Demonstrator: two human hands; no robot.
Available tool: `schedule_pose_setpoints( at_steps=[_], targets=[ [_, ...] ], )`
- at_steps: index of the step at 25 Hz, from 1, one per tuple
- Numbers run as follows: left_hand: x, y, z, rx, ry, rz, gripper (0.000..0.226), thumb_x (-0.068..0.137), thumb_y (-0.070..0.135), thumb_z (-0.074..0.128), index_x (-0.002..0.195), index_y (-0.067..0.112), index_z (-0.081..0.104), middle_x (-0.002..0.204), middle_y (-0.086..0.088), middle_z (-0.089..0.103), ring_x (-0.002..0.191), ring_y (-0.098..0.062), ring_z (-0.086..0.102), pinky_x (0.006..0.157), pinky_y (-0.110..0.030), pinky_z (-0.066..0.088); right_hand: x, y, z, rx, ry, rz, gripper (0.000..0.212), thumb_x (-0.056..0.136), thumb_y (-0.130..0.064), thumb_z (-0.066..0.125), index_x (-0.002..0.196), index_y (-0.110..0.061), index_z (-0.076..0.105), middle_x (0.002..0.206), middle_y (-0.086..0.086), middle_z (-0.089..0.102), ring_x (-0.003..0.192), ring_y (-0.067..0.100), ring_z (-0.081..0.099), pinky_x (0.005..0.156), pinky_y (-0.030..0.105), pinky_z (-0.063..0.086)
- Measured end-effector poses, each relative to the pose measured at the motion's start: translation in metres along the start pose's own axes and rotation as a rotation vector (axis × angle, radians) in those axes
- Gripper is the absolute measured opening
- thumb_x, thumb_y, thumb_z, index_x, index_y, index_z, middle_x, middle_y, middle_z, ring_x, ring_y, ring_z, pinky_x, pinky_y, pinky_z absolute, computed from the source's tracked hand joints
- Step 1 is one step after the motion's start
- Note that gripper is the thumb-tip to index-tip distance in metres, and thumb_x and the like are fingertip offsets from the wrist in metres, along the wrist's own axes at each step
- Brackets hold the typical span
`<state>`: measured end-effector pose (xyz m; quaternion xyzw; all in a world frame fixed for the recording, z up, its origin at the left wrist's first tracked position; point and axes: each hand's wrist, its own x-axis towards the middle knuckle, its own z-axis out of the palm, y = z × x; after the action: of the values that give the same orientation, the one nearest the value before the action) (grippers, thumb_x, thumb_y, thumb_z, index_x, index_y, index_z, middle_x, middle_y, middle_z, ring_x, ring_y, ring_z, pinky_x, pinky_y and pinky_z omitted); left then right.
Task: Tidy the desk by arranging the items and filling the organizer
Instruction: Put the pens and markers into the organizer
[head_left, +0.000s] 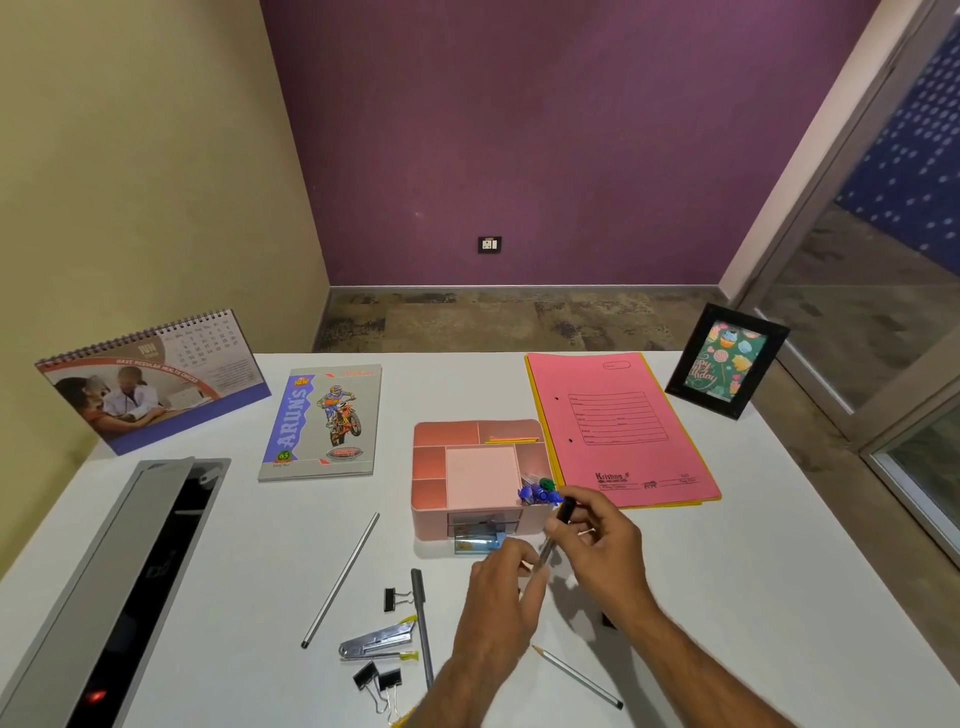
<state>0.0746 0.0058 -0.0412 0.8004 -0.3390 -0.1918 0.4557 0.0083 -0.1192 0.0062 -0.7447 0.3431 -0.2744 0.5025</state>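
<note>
Both hands meet just right of centre in the lower half of the frame, sharing one pen (555, 535). The right hand (597, 540) comes in from the lower right with its forearm angled up and left, thumb and fingers pinched on the pen's dark upper end. The left hand (498, 597) rises from the bottom edge, knuckles to the camera, fingers curled around the lower barrel. It looks like a cap being fitted or pulled, though I cannot tell which.

A pen like this should be light, rigid and a little slick, so a fingertip pinch near the middle of the barrel ought to do, standing it tip-down in a slot.

Just above the hands, touching nothing, sits the pink organizer (431, 467). Its small front drawer (478, 543) is pulled partly out, and blue and green push pins (540, 491) are heaped at its right front corner. Most compartments look empty, so the filling seems far from done.

Lower left of the hands lie a grey pen (422, 623), a stapler (376, 642), black binder clips (379, 680) and a long grey pencil (340, 579). Another pencil (576, 678) lies at lower right. Further up, a pink folder (618, 426) sits right of the organizer, a notebook (322, 421) left of it, a desk calendar (150, 379) at far left and a photo frame (727, 361) at far right.
</note>
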Motion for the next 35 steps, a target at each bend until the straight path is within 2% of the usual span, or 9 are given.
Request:
schedule_pose_setpoints(
  at_steps=[3, 7, 10, 12, 18, 22, 27, 30, 35],
  targets=[
    [0.001, -0.018, -0.004, 0.096, 0.067, 0.007, 0.021, 0.09, 0.059, 0.042, 0.094, 0.039, 0.043, 0.09, 0.018, 0.051, 0.086, -0.011, 0.053, 0.073, -0.032, 0.052, 0.006, -0.017, 0.001, 0.025, 0.055, -0.126, 0.041, 0.08, -0.004, 0.076, 0.109, -0.031, 0.064, 0.088, -0.015, 0.07, 0.083, 0.008, 0.065, 0.073, 0.018, 0.055],
    [-0.011, -0.051, -0.008, 0.442, 0.077, -0.043, 0.07, 0.085, 0.079, 0.031, 0.127, 0.025, 0.044, 0.121, 0.007, 0.053, 0.116, -0.016, 0.047, 0.098, -0.034, 0.042, 0.032, -0.038, 0.0, 0.038, 0.216, -0.222, 0.035, 0.082, -0.006, 0.075, 0.113, -0.016, 0.064, 0.094, -0.005, 0.071, 0.086, 0.005, 0.067, 0.074, 0.01, 0.052],
    [-0.019, -0.068, -0.003, 0.538, -0.055, -0.094, 0.112, 0.075, 0.088, 0.009, 0.153, 0.008, 0.016, 0.159, -0.012, 0.023, 0.15, -0.026, 0.01, 0.122, -0.041, 0.008, 0.048, -0.043, 0.002, -0.037, 0.251, -0.276, 0.035, 0.083, -0.005, 0.073, 0.116, -0.013, 0.065, 0.095, -0.001, 0.071, 0.084, 0.006, 0.066, 0.076, 0.007, 0.05],
    [-0.019, -0.076, 0.0, 0.628, -0.11, -0.056, 0.114, 0.08, 0.088, 0.017, 0.153, 0.002, 0.011, 0.163, -0.015, 0.015, 0.151, -0.021, -0.012, 0.119, -0.038, -0.008, 0.054, -0.043, 0.004, -0.065, 0.262, -0.279, 0.035, 0.083, -0.006, 0.073, 0.117, -0.013, 0.065, 0.096, -0.001, 0.07, 0.085, 0.01, 0.066, 0.074, 0.004, 0.049],
    [-0.023, -0.101, 0.009, 0.75, -0.126, 0.08, 0.124, 0.077, 0.091, 0.033, 0.153, 0.001, -0.005, 0.161, -0.016, 0.001, 0.151, -0.027, -0.012, 0.115, -0.047, 0.005, 0.064, -0.046, 0.008, -0.036, 0.337, -0.259, 0.035, 0.085, -0.005, 0.071, 0.118, -0.015, 0.063, 0.1, 0.0, 0.07, 0.088, 0.012, 0.067, 0.073, 0.009, 0.053],
    [-0.02, -0.105, 0.014, 0.738, -0.186, 0.036, 0.129, 0.068, 0.097, 0.031, 0.152, 0.001, 0.008, 0.159, -0.018, 0.005, 0.151, -0.029, -0.01, 0.115, -0.05, 0.004, 0.07, -0.043, 0.013, -0.083, 0.284, -0.265, 0.031, 0.086, -0.005, 0.07, 0.115, -0.014, 0.064, 0.099, -0.002, 0.069, 0.089, 0.01, 0.066, 0.079, 0.021, 0.056],
    [-0.016, -0.106, 0.016, 0.697, -0.251, -0.056, 0.128, 0.065, 0.098, 0.027, 0.141, -0.004, 0.032, 0.151, -0.024, 0.037, 0.151, -0.03, -0.009, 0.113, -0.05, 0.006, 0.072, -0.024, 0.023, -0.245, 0.058, -0.202, 0.034, 0.088, -0.009, 0.069, 0.121, -0.015, 0.064, 0.104, 0.002, 0.072, 0.095, 0.017, 0.068, 0.087, 0.037, 0.058],
    [-0.014, -0.106, 0.015, 0.671, -0.263, -0.081, 0.124, 0.066, 0.097, 0.026, 0.139, -0.002, 0.036, 0.144, -0.025, 0.047, 0.151, -0.03, -0.009, 0.113, -0.051, 0.007, 0.072, -0.022, 0.028, -0.262, 0.017, -0.168, 0.034, 0.089, -0.011, 0.067, 0.122, -0.015, 0.063, 0.104, 0.004, 0.073, 0.095, 0.019, 0.068, 0.087, 0.034, 0.057],
    [-0.014, -0.104, 0.014, 0.698, -0.204, -0.026, 0.135, 0.065, 0.098, 0.027, 0.152, -0.003, 0.008, 0.158, -0.021, 0.024, 0.151, -0.03, -0.007, 0.114, -0.051, 0.008, 0.07, -0.007, 0.031, -0.373, -0.099, -0.173, 0.02, 0.088, -0.01, 0.067, 0.106, -0.018, 0.071, 0.095, -0.001, 0.075, 0.088, 0.013, 0.069, 0.081, 0.031, 0.058]
  ],
)
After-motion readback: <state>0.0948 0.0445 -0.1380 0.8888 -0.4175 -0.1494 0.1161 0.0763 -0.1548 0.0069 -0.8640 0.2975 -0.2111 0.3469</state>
